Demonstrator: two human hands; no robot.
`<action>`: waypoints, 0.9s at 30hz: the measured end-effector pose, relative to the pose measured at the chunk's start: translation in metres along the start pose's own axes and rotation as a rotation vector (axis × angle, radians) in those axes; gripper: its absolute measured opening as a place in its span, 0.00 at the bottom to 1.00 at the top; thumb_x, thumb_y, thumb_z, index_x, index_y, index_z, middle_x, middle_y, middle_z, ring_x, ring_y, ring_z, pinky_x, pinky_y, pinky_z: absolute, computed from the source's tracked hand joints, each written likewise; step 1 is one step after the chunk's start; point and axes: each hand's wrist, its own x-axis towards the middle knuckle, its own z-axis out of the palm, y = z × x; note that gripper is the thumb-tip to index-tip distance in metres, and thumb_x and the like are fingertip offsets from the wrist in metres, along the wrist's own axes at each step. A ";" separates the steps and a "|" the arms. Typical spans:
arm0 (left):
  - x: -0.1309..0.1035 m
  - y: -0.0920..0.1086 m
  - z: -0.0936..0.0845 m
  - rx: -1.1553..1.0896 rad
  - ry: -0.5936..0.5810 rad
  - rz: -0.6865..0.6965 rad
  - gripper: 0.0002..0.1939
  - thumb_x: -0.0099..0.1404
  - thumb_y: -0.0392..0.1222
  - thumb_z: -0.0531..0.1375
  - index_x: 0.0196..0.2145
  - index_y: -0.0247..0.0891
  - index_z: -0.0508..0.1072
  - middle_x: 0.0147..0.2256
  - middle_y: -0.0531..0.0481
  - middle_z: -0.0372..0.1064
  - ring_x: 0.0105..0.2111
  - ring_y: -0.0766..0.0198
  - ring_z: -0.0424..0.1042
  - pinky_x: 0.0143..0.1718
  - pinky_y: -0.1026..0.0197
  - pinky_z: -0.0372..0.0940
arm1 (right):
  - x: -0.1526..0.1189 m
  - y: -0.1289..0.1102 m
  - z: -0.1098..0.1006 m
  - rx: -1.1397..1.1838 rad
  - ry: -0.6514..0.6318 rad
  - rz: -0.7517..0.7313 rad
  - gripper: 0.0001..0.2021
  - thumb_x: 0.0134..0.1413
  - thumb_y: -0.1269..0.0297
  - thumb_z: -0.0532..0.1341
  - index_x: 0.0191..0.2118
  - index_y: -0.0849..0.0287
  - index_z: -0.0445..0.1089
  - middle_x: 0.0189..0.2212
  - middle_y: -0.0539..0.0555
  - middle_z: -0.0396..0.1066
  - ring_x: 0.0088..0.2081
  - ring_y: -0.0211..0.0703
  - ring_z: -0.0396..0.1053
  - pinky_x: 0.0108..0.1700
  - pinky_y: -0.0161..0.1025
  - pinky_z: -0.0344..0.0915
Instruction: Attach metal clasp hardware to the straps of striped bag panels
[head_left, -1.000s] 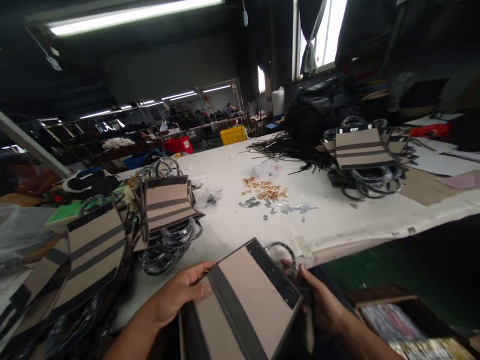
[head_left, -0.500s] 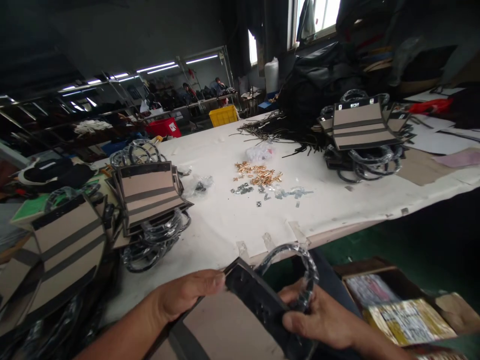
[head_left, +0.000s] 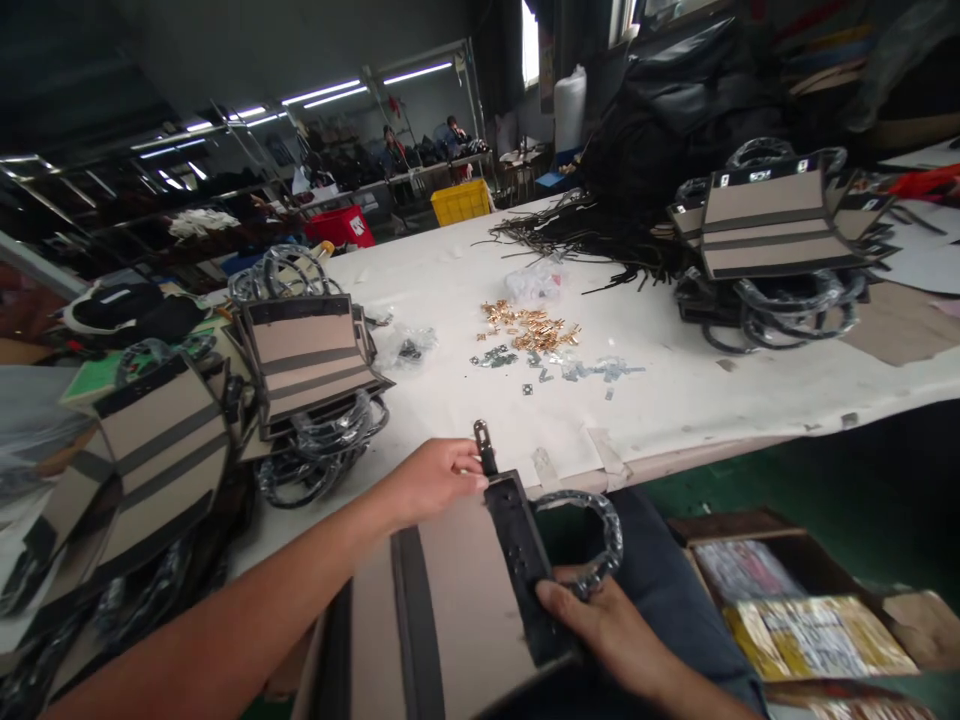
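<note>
A beige and black handbag [head_left: 472, 600] with dark stripes lies tilted in front of me at the table's near edge. From its far corner sticks up a short black strap tab [head_left: 484, 447] with a shiny metal piece at its tip. My left hand [head_left: 431, 482] is closed at that corner, fingers pinching the base of the tab. My right hand [head_left: 592, 612] grips the bag's black top edge, thumb on the beige side. Beside it curves a plastic-wrapped round handle [head_left: 611, 530]; the right fingers are partly hidden behind the edge.
Gold-coloured fittings [head_left: 536, 328] and thin metal plates [head_left: 604, 370] lie on the white table [head_left: 450, 400]. Stacks of similar bags [head_left: 300, 350] stand left, another stack [head_left: 772, 220] right. Black strips [head_left: 592, 235] lie at the back. A cardboard box [head_left: 802, 610] sits low right.
My left hand has moved up to the bag's far corner, where the black tab now stands up. The bag has turned somewhat, and the camera view has shifted.
</note>
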 end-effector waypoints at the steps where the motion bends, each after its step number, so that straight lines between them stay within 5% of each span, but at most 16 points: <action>1: 0.016 -0.004 0.003 0.037 0.018 -0.005 0.24 0.55 0.42 0.67 0.49 0.32 0.80 0.39 0.44 0.81 0.39 0.56 0.78 0.43 0.59 0.67 | 0.005 0.005 0.001 0.045 0.032 0.036 0.28 0.55 0.35 0.66 0.26 0.60 0.71 0.20 0.49 0.64 0.23 0.36 0.58 0.26 0.34 0.57; 5: 0.069 -0.030 0.021 0.145 0.070 -0.033 0.25 0.52 0.38 0.64 0.49 0.30 0.81 0.30 0.48 0.79 0.31 0.59 0.76 0.35 0.62 0.66 | 0.023 0.021 -0.010 0.233 0.220 0.137 0.26 0.52 0.38 0.70 0.26 0.60 0.71 0.18 0.47 0.66 0.19 0.35 0.59 0.22 0.33 0.55; 9: 0.076 -0.048 0.031 0.263 0.172 -0.004 0.29 0.54 0.40 0.65 0.55 0.33 0.79 0.37 0.47 0.81 0.35 0.57 0.77 0.38 0.60 0.66 | 0.027 0.031 -0.020 0.360 0.300 0.129 0.23 0.50 0.44 0.73 0.25 0.60 0.71 0.22 0.50 0.72 0.24 0.39 0.67 0.29 0.34 0.63; 12: 0.062 -0.049 0.032 0.393 0.256 -0.016 0.26 0.59 0.46 0.66 0.55 0.38 0.79 0.41 0.46 0.82 0.38 0.54 0.77 0.40 0.59 0.65 | 0.026 0.030 -0.015 0.420 0.324 0.137 0.22 0.49 0.46 0.74 0.26 0.60 0.73 0.23 0.51 0.75 0.25 0.42 0.71 0.31 0.36 0.66; 16: 0.051 -0.040 0.031 0.513 0.266 -0.064 0.14 0.62 0.50 0.65 0.43 0.42 0.83 0.39 0.47 0.82 0.38 0.52 0.77 0.38 0.59 0.63 | 0.025 0.024 -0.006 0.455 0.322 0.166 0.20 0.49 0.47 0.74 0.30 0.62 0.78 0.25 0.54 0.79 0.26 0.47 0.74 0.32 0.39 0.68; 20: 0.034 -0.035 0.003 0.512 0.212 -0.085 0.23 0.59 0.57 0.68 0.46 0.41 0.83 0.38 0.45 0.82 0.36 0.52 0.78 0.38 0.60 0.64 | 0.023 0.016 -0.006 0.513 0.331 0.202 0.19 0.48 0.49 0.74 0.32 0.63 0.80 0.27 0.56 0.81 0.27 0.50 0.77 0.33 0.40 0.71; 24: -0.021 -0.056 -0.041 0.211 0.076 -0.133 0.26 0.60 0.63 0.67 0.45 0.40 0.84 0.45 0.45 0.83 0.45 0.51 0.78 0.45 0.61 0.67 | 0.019 0.010 -0.009 0.555 0.336 0.220 0.18 0.48 0.51 0.75 0.34 0.63 0.81 0.29 0.57 0.82 0.29 0.51 0.79 0.32 0.40 0.71; 27: -0.064 -0.080 -0.047 -0.051 0.169 -0.265 0.31 0.62 0.67 0.64 0.48 0.38 0.84 0.48 0.43 0.81 0.46 0.51 0.77 0.44 0.58 0.67 | 0.017 0.011 -0.010 0.559 0.325 0.234 0.18 0.49 0.52 0.74 0.35 0.64 0.81 0.30 0.58 0.83 0.29 0.52 0.79 0.31 0.40 0.72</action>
